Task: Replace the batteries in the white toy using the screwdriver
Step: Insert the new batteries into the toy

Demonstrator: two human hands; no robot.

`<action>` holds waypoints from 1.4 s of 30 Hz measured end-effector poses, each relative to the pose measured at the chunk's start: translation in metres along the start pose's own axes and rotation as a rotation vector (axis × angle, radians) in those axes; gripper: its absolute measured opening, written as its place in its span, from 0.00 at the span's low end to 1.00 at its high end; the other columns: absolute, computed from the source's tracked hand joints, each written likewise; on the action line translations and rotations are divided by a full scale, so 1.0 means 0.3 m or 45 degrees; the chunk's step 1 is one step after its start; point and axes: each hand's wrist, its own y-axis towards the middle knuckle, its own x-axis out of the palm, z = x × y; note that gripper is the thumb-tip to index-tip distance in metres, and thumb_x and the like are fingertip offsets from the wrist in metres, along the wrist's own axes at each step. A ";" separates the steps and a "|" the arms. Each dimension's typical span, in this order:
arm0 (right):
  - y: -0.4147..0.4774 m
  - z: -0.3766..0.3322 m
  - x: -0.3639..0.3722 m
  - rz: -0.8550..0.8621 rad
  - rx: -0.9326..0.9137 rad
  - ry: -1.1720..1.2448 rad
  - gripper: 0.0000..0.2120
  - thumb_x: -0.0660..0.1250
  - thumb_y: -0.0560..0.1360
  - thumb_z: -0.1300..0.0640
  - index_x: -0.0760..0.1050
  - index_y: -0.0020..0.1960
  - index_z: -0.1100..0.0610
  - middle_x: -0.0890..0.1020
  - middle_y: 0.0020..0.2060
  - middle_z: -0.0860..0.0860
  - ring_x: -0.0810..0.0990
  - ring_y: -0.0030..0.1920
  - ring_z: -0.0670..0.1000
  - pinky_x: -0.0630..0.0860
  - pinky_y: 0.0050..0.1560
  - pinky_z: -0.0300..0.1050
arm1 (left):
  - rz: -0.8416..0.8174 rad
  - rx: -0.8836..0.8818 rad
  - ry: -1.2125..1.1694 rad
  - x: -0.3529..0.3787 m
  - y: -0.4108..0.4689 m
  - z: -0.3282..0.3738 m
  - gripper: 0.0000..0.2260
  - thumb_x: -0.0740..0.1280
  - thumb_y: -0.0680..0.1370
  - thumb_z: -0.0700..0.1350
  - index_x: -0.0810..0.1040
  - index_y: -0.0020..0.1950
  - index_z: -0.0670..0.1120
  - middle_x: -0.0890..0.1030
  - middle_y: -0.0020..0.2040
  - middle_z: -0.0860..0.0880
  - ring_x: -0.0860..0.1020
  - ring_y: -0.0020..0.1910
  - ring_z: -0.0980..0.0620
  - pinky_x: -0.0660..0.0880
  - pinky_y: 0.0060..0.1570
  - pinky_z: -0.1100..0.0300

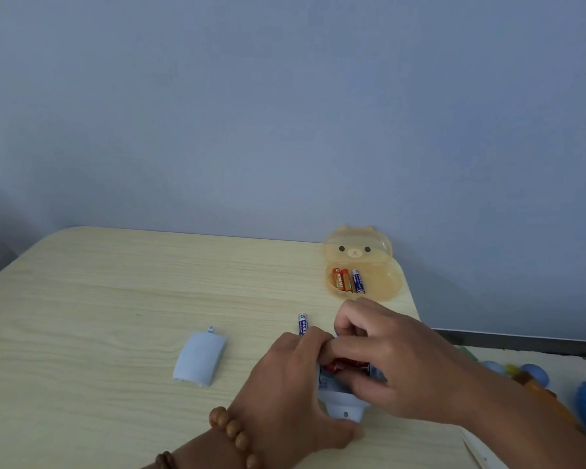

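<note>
Left hand [295, 384]: fingers curled around the white toy [340, 399], thumb under its near end, bracing it on the wooden table [99, 299]. A wooden bead bracelet [234, 434] sits on that wrist.

Right hand [383, 353]: fingers bent and bunched together, tips pressing down into the toy's open battery compartment, on a red battery [344, 365] seated there.

Toy: lies near the table's front right, back side up, compartment uncovered, one screw hole visible at its near end. Its battery cover [200, 360] lies apart to the left, flat on the table. A loose blue-and-white battery [302, 323] lies just beyond the left hand's knuckles. The open bear-shaped case [362, 262] behind holds three batteries.

Hidden: most of the toy's body, under both hands. Coloured objects at the right edge are blurred and cut off.
</note>
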 end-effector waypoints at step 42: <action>0.076 0.021 -0.004 -0.269 1.050 1.136 0.12 0.78 0.70 0.50 0.81 0.53 0.45 0.86 0.49 0.48 0.86 0.51 0.51 0.81 0.56 0.52 | 0.017 -0.015 0.052 -0.017 -0.013 0.024 0.34 0.73 0.61 0.65 0.64 0.62 0.61 0.67 0.52 0.64 0.66 0.52 0.64 0.69 0.49 0.69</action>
